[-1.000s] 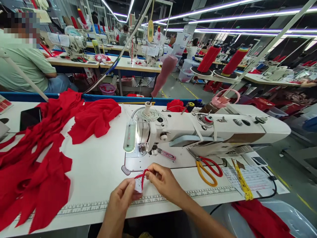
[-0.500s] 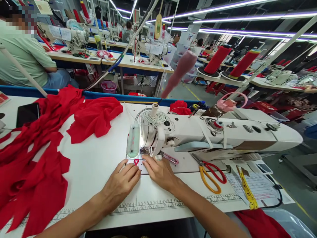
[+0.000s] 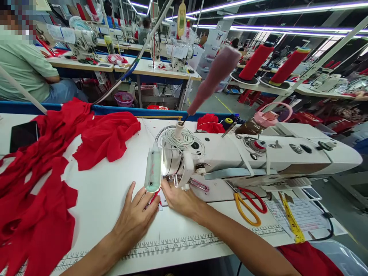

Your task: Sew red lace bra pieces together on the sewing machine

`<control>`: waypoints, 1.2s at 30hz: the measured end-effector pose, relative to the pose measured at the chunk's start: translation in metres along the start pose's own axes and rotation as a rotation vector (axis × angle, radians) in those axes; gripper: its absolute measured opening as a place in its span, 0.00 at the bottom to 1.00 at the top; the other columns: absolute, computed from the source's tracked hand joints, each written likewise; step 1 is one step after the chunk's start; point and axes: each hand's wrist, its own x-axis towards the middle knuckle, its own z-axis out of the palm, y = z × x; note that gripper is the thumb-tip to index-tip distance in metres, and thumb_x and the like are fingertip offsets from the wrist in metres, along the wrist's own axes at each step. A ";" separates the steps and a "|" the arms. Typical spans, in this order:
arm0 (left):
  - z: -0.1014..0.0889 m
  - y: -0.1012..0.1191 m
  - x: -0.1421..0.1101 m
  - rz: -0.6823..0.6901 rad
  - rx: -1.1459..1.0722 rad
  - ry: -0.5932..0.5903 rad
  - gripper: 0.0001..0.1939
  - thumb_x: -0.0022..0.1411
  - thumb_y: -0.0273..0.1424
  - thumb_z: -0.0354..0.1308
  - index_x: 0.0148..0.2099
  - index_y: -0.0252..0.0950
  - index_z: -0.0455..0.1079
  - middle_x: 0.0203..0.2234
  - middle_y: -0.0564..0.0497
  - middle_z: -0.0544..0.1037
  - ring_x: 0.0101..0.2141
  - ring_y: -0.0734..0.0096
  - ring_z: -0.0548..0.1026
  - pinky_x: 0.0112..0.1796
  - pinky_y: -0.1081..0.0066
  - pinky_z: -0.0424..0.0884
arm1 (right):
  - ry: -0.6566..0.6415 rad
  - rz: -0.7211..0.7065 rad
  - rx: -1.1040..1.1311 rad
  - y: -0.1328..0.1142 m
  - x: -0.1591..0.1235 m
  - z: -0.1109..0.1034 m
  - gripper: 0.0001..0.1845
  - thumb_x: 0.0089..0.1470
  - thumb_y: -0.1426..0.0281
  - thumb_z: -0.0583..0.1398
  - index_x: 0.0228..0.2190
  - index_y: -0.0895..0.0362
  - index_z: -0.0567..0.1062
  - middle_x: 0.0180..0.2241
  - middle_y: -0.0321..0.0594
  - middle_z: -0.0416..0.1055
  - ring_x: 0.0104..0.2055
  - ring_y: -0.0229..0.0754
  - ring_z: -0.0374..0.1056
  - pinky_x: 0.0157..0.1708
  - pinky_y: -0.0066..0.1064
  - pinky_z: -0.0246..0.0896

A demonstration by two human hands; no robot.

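Note:
My left hand [image 3: 136,214] lies palm down on the white sewing table, fingers stretched and apart. Its fingertips rest on a small piece with a red strip [image 3: 155,196], partly covered by the fingers and the pale green lamp [image 3: 153,168]. Close by on the right, my right hand [image 3: 181,201] is bent in beside the presser foot [image 3: 172,178] of the white sewing machine [image 3: 218,149]. Its fingers are drawn together, and whatever they pinch is hidden. Scissors [image 3: 247,203] with one orange and one red handle lie right of this hand.
Red fabric pieces [image 3: 43,191] cover the table's left side, beside a black phone [image 3: 24,136]. A yellow tape measure [image 3: 291,218] crosses a written sheet [image 3: 276,211] at right. Two red thread cones [image 3: 255,63] stand behind. A co-worker in a green shirt [image 3: 25,73] sits at far left.
My left hand has shifted slightly left and down, its fingers spreading wider. My right hand has moved a little left, its fingers curling in. The lamp now overlaps the red strip; the view has shifted slightly.

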 end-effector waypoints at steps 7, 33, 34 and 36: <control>0.002 0.001 0.000 -0.044 -0.026 -0.013 0.12 0.71 0.27 0.50 0.53 0.31 0.71 0.49 0.44 0.80 0.53 0.50 0.74 0.60 0.39 0.53 | 0.155 0.022 -0.008 0.017 -0.046 -0.002 0.14 0.65 0.74 0.50 0.36 0.57 0.75 0.20 0.35 0.68 0.22 0.37 0.63 0.24 0.31 0.44; 0.010 0.004 0.025 -0.065 0.050 -0.077 0.14 0.71 0.28 0.50 0.55 0.33 0.70 0.48 0.42 0.79 0.51 0.49 0.73 0.56 0.33 0.58 | 0.437 0.076 -0.101 0.024 -0.038 0.025 0.14 0.63 0.75 0.52 0.25 0.56 0.70 0.20 0.34 0.63 0.22 0.36 0.60 0.22 0.31 0.43; 0.011 0.004 0.026 -0.078 0.044 -0.085 0.14 0.71 0.28 0.50 0.55 0.34 0.70 0.48 0.42 0.79 0.51 0.50 0.73 0.56 0.33 0.58 | 0.452 0.074 -0.093 0.025 -0.038 0.026 0.14 0.63 0.75 0.52 0.26 0.56 0.70 0.19 0.34 0.63 0.21 0.36 0.59 0.22 0.31 0.43; 0.011 0.003 0.027 -0.089 0.030 -0.108 0.14 0.71 0.28 0.49 0.54 0.36 0.71 0.48 0.42 0.79 0.50 0.52 0.73 0.57 0.33 0.57 | 0.473 0.069 -0.078 0.027 -0.038 0.027 0.13 0.63 0.75 0.51 0.29 0.57 0.72 0.19 0.34 0.63 0.21 0.36 0.59 0.22 0.31 0.43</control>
